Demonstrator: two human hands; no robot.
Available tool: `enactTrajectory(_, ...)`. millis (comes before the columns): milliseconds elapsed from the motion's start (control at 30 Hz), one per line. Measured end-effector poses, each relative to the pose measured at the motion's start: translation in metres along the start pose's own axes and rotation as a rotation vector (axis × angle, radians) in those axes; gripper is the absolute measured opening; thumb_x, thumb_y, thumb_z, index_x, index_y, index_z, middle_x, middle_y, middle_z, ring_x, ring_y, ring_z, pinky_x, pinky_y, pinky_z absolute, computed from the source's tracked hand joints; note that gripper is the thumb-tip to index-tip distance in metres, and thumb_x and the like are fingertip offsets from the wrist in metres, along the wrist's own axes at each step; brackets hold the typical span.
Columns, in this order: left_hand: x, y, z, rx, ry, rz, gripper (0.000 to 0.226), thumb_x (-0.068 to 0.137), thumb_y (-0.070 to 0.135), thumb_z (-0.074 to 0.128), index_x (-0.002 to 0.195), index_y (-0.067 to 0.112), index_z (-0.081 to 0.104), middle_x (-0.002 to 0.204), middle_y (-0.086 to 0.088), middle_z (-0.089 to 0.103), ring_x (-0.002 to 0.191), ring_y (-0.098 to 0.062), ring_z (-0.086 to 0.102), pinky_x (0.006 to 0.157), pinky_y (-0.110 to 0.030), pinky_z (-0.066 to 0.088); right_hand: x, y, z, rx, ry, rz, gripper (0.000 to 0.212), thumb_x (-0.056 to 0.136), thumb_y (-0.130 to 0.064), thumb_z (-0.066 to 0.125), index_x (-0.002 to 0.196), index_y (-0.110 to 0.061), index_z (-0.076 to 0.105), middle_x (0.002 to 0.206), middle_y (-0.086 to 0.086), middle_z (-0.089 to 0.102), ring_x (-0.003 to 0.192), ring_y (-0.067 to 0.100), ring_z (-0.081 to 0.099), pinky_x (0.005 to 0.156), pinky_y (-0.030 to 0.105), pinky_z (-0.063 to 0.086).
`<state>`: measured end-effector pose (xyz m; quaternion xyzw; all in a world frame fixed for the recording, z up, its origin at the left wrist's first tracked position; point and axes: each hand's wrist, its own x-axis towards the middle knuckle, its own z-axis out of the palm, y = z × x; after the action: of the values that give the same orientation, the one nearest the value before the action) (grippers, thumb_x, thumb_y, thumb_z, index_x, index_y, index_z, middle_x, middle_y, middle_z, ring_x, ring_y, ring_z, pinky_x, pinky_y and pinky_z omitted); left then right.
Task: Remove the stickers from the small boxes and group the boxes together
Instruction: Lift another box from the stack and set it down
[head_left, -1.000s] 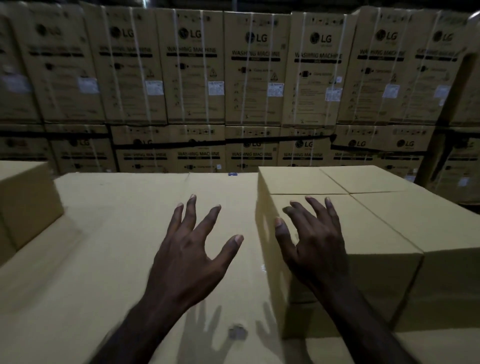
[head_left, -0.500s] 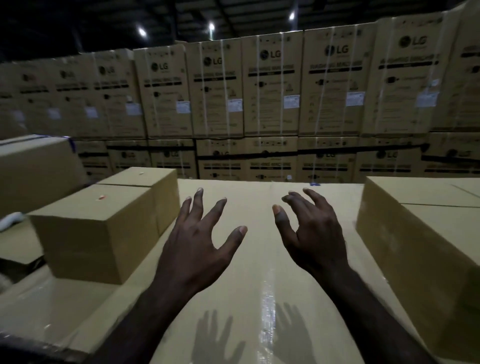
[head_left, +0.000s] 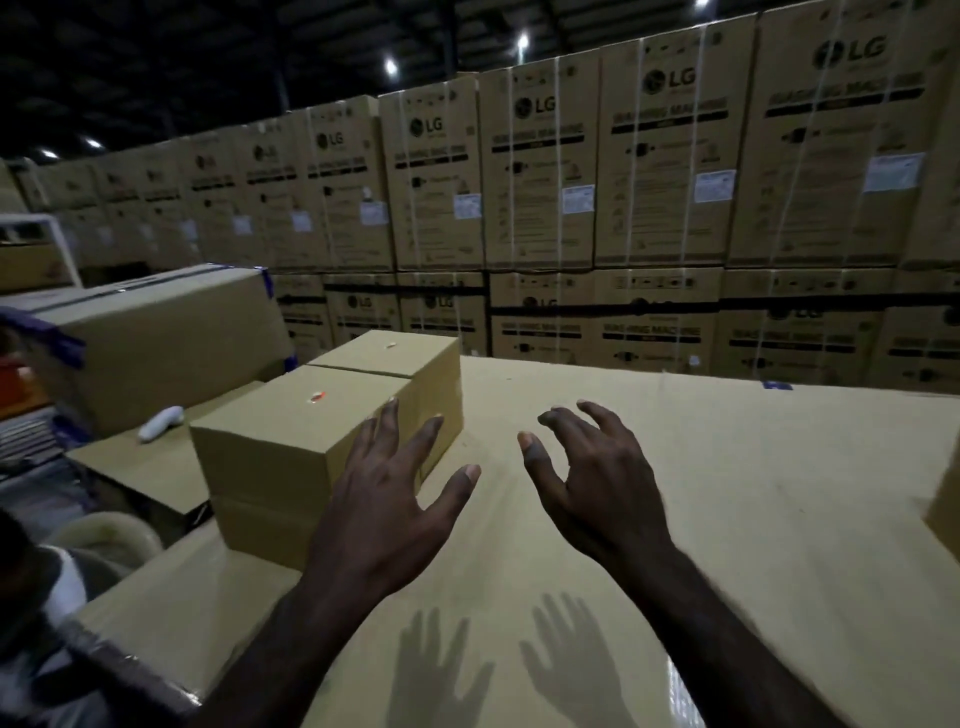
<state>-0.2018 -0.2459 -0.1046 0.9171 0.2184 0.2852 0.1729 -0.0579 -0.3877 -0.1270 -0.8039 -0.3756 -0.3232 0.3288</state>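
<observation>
Small boxes (head_left: 291, 447) are standing side by side at center left on the tabletop (head_left: 753, 519), each carrying an orange sticker (head_left: 316, 397). Both hands are hovering empty: left hand (head_left: 387, 512) is spreading its fingers, right hand (head_left: 597, 478) is curling them loosely.

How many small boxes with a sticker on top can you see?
2: the near box beside the left hand, and the far box touching it behind. More may lie outside the view.

**Single head-worn view, facing forward and slightly down.**
The wide-angle camera sits above and behind the person's outstretched forearms, close over the large carton top (head_left: 727, 519), and looks left of centre toward a wall of stacked cartons (head_left: 649, 182) well beyond; only this one view exists.
</observation>
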Motion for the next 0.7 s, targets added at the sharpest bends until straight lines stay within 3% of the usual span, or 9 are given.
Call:
enactTrajectory(133, 0.041, -0.031, 0.002, 0.048, 0.035, -0.077, 0.080, 0.075, 0.077, 0.029, 0.148, 0.044, 0.026, 0.162, 0.010, -0.004, 0.148, -0.014, -0.001, 0.113, -0.052, 0.023, 0.036, -0.004, 0.043, 0.044, -0.078, -0.031, 0.049, 0.096, -0.052, 0.035, 0.113, -0.017, 0.065, 0.116, -0.003, 0.069, 0.125, 0.025, 0.051, 0.092, 0.041, 0.048)
enactTrajectory(267, 0.068, -0.067, 0.005, 0.076, 0.031, -0.137, 0.070, 0.085, 0.071, 0.040, 0.148, 0.043, 0.028, 0.162, 0.008, -0.002, 0.148, -0.017, 0.000, 0.113, -0.052, 0.022, 0.057, -0.015, 0.085, 0.082, -0.185, -0.032, 0.054, 0.095, -0.056, 0.031, 0.118, -0.019, 0.062, 0.121, -0.004, 0.067, 0.129, 0.023, 0.048, 0.095, 0.040, 0.045)
enactTrajectory(500, 0.109, -0.140, -0.004, 0.085, 0.021, -0.220, 0.070, 0.083, 0.068, 0.041, 0.147, 0.040, 0.032, 0.162, 0.004, 0.003, 0.148, -0.021, 0.004, 0.114, -0.055, 0.024, 0.077, -0.060, 0.142, 0.088, -0.380, -0.054, 0.048, 0.097, -0.051, 0.039, 0.128, -0.019, 0.056, 0.132, 0.001, 0.060, 0.133, 0.025, 0.043, 0.098, 0.039, 0.043)
enactTrajectory(700, 0.147, -0.222, -0.015, 0.126, -0.029, -0.248, 0.064, 0.088, 0.064, 0.043, 0.147, 0.040, 0.032, 0.162, 0.002, 0.004, 0.148, -0.024, 0.005, 0.112, -0.055, 0.024, 0.091, -0.108, 0.196, 0.087, -0.521, 0.003, 0.054, 0.098, -0.056, 0.033, 0.139, -0.023, 0.043, 0.147, -0.003, 0.045, 0.139, 0.021, 0.033, 0.106, 0.037, 0.036)
